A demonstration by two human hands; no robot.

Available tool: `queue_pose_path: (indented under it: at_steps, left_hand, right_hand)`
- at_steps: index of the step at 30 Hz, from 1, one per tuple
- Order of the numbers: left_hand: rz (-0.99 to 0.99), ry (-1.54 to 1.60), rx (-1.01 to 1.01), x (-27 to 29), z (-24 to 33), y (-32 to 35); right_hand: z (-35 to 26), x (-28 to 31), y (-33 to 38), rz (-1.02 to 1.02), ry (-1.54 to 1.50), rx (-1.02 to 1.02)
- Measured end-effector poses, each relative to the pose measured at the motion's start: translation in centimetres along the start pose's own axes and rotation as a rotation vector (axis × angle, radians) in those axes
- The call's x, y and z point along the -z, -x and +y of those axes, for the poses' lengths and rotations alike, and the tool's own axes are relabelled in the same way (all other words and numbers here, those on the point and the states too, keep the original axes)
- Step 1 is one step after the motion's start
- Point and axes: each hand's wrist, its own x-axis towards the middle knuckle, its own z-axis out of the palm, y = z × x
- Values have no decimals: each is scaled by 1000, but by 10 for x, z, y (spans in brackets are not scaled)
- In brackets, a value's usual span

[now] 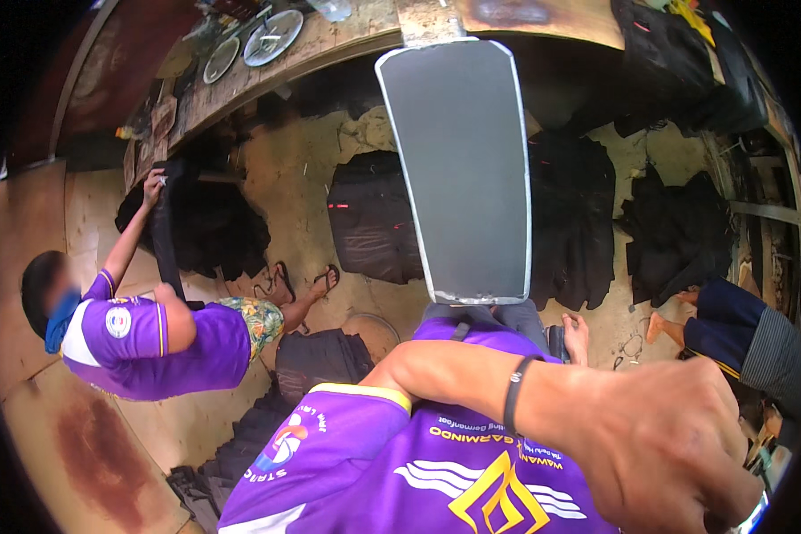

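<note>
- Step in hand, as judged: a pause at the board. Neither hand is seen on the working surface, and no cloth lies on it.
- Wooden bench (pixel 347 44): stands farthest ahead of the left hand, across the board's far end.
- Co-worker (pixel 156 343): well apart, to the left of the left hand, with dark cloth (pixel 164 236) hanging from a raised hand.
- Grey board (pixel 458 169): pale-edged, bare, ahead and to the left of the left hand, well apart from it. The near end lies in front of the wearer's waist.
- Dark cloth piles (pixel 574 227): low on the floor, ahead of the left hand, on both sides of the board.
- Left hand (pixel 676 436): raised close to the camera, its arm crossing the chest toward the right. The back of the hand shows; the fingers bend out of sight. Whether it holds anything cannot be told.
- Right hand (pixel 576 336): lower down, ahead and to the left of the left hand, beside the thigh. It is partly covered by the other forearm; its grip cannot be told.
- Dark wristband (pixel 514 392): on the left forearm, just behind that hand.
- Next move, as judged: work at the board calls for uncrossing the left arm and lowering it clear of the right.
</note>
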Motion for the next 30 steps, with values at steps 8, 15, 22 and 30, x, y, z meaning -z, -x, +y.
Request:
queue_pose_path:
  at_steps: [8,15,22,30]
  left_hand:
    - [112,317,291,-51,28,34]
    - [-717,457,753,-3,20,38]
    - [-1452,-738,996,104,-2,181]
    - [-186,-955,1109,273,80,122]
  right_hand:
    - [15,-7,17,-19,-18,-7]
    - [51,-12,13,46,-60,-13]
    - [68,-9,24,-87,9,-127]
    - [14,16,18,-86,124,-59]
